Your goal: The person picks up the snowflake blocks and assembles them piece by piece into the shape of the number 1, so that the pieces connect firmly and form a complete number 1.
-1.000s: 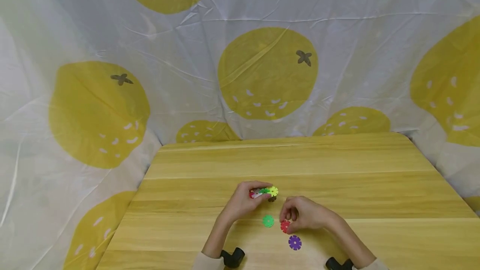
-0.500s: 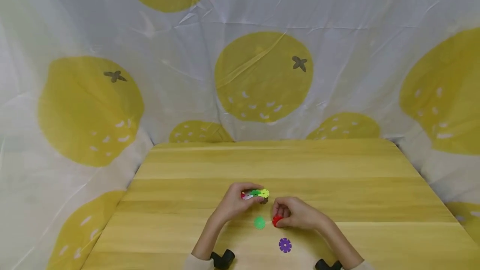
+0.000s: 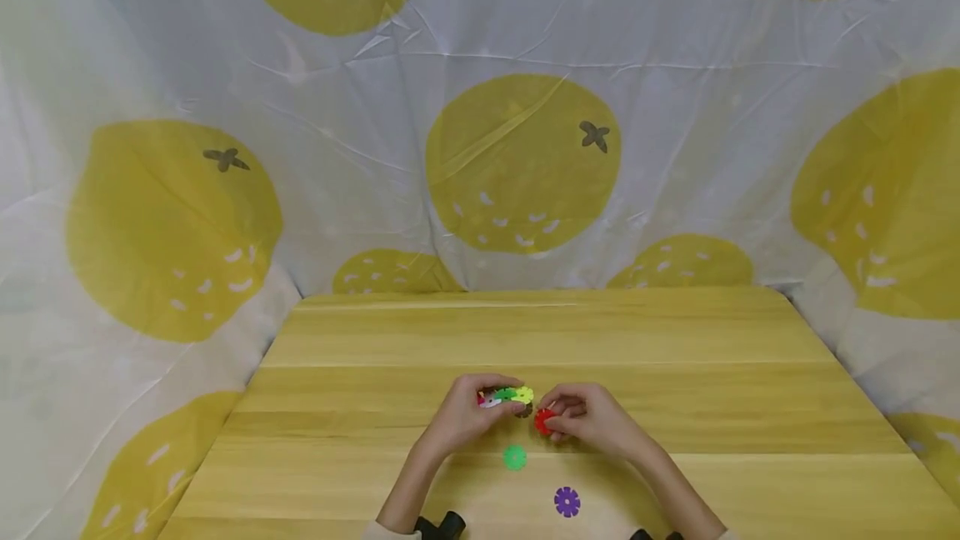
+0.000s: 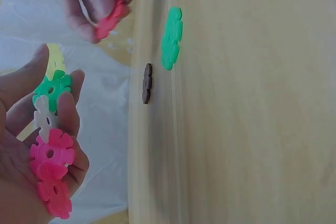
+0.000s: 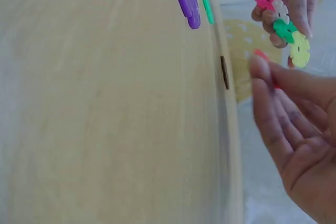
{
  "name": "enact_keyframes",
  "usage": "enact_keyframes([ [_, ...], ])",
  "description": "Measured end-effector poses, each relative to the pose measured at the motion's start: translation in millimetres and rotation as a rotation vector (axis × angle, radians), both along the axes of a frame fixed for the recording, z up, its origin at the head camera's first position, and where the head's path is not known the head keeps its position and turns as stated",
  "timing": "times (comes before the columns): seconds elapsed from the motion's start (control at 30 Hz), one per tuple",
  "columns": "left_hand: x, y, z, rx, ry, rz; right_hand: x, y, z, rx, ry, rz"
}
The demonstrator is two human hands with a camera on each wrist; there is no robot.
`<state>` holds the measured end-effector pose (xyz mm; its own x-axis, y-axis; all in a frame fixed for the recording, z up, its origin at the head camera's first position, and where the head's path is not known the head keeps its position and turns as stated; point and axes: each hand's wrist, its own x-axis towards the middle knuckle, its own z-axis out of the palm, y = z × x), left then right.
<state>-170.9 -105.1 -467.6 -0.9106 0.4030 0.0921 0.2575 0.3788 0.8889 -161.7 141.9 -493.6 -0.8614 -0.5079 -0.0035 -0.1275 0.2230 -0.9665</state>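
My left hand [image 3: 465, 415] holds a chain of joined notched plastic discs: pink discs [image 4: 51, 153], a white disc [image 4: 45, 120], a green disc [image 4: 51, 91] and a yellow disc [image 5: 300, 50] at the free end. Thumb and fingers curl about the chain. Just right of it, my right hand [image 3: 588, 419] pinches a single red disc [image 3: 544, 422] between thumb and fingers, apart from the yellow disc. In the right wrist view, the fingers mostly hide that red disc.
On the wooden table [image 3: 675, 373] lie a loose green disc [image 3: 514, 457], a purple disc [image 3: 567, 502] nearer the front, and a dark brown disc [image 4: 147, 83] below the chain. A white cloth with yellow fruit shapes [image 3: 525, 165] hangs behind the table.
My right hand has picked the red disc up off the table and brought it up and left, close to the chain. The left hand keeps its hold on the chain.
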Motion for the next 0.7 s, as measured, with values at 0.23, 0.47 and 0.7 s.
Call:
enact_keyframes([
  [0.23,-0.8,-1.3,2.6,0.000,0.003,0.003,-4.0,0.2,3.7,-0.097,0.090,-0.168],
  [0.47,-1.2,0.0,3.8,0.005,-0.003,-0.015,-5.3,-0.9,5.3,-0.209,0.088,-0.168],
  [0.7,-0.2,0.9,4.7,0.005,-0.003,-0.034,-3.1,-2.6,4.7,-0.231,0.086,-0.147],
])
